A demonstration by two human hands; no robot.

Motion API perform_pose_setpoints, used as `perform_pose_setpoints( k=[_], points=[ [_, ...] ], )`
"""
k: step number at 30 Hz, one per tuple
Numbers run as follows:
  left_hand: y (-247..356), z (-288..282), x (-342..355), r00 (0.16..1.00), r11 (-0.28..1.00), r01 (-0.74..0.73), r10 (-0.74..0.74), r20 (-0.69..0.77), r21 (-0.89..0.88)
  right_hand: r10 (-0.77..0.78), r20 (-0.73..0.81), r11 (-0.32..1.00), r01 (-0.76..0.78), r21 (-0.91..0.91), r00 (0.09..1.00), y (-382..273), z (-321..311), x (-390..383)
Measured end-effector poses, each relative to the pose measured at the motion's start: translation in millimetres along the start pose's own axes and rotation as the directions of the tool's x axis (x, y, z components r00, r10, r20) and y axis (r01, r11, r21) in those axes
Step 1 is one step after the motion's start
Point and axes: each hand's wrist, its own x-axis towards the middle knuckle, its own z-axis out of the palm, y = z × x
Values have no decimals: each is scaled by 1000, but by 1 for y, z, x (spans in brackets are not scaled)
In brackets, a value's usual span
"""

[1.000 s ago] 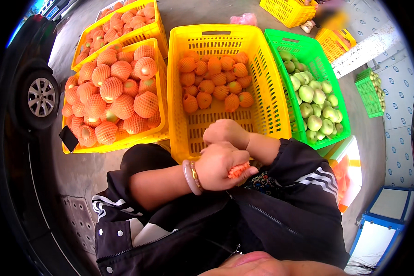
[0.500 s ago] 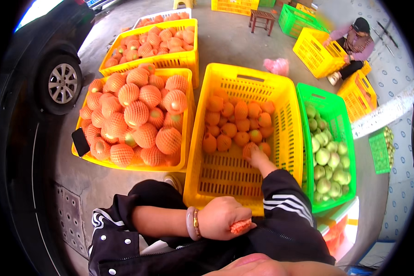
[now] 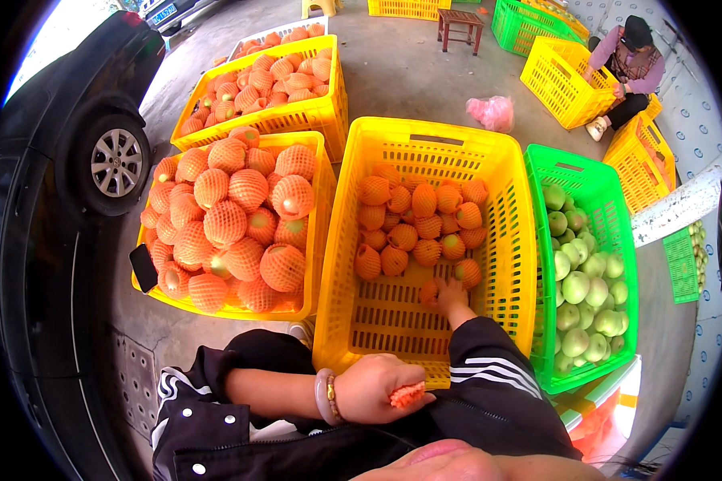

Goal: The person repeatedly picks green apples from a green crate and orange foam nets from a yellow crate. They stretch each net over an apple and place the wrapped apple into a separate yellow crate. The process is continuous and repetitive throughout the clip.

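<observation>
Right hand (image 3: 449, 295) is down in the middle yellow crate (image 3: 425, 144), fingers wrapped around a netted fruit (image 3: 430, 292) at the front of the pile. Left hand (image 3: 381, 389) is closed on a bunch of orange foam nets (image 3: 407, 394) by the lap. Drop it carelessly and I'd guess it rolls off or bruises against the others.

Your single view comes from the head-worn fisheye camera, looking steeply down and forward over your own dark-sleeved forearms, which enter from the lower edge. It sits close above the yellow slatted plastic crate (image 3: 425, 160) at centre; the concrete floor (image 3: 401, 72) curves away toward the far rim.
</observation>
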Motion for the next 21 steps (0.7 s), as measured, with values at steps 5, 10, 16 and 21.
perform_pose_setpoints(
  k=[5,10,16,21],
  points=[
    [2,3,2,999,998,45,-46,-11,-42,-141,79,965,119,233,987,1,2,4],
    [4,-14,1,977,938,186,-209,-48,-293,-3,39,232,-37,972,999,-41,-73,12],
    [4,-59,9,715,744,43,-490,-499,-667,-505,-454,-562,120,819,734,-101,-201,-63],
    [-2,-67,11,655,829,-181,-300,-694,-529,-436,-571,-651,195,734,696,-140,-236,-136]
  ],
)
